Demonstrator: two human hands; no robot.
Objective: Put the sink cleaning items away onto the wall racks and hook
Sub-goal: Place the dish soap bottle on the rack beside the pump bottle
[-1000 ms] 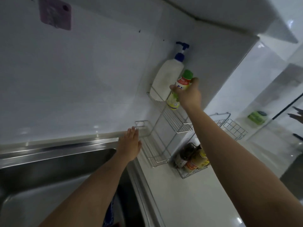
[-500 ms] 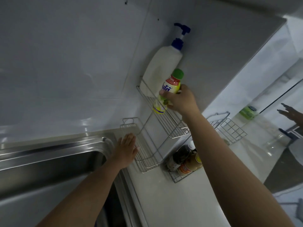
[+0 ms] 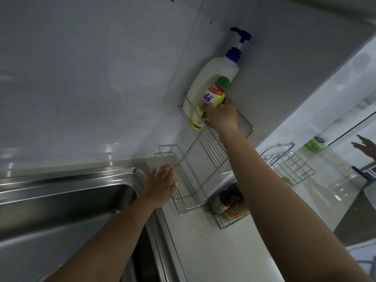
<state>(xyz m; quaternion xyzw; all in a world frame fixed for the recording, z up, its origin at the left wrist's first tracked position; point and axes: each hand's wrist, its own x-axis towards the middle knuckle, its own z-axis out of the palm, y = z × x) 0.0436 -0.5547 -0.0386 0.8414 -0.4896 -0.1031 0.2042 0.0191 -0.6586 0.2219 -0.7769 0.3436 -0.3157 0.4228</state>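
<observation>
My right hand (image 3: 221, 117) grips a yellow dish soap bottle (image 3: 210, 98) with a green cap and holds it inside the upper wire rack (image 3: 215, 151) on the wall. Just behind it in the same rack stands a white pump bottle (image 3: 213, 74) with a blue pump. My left hand (image 3: 160, 185) lies flat with fingers spread on the counter, at the edge of the lower wire rack (image 3: 183, 192), holding nothing. The soap bottle's base is partly hidden by my fingers and the rack wire.
A steel sink (image 3: 67, 202) fills the lower left. A wire basket (image 3: 230, 214) with brown jars sits on the counter under my right arm. Another wire rack (image 3: 293, 165) and a green object (image 3: 314, 144) are at the right. Another person's hand (image 3: 366, 147) shows at the far right.
The view has swung so the racks sit further right. My right hand has brought the soap bottle down into the upper rack beside the pump bottle. The left hand slid to the lower rack's edge.
</observation>
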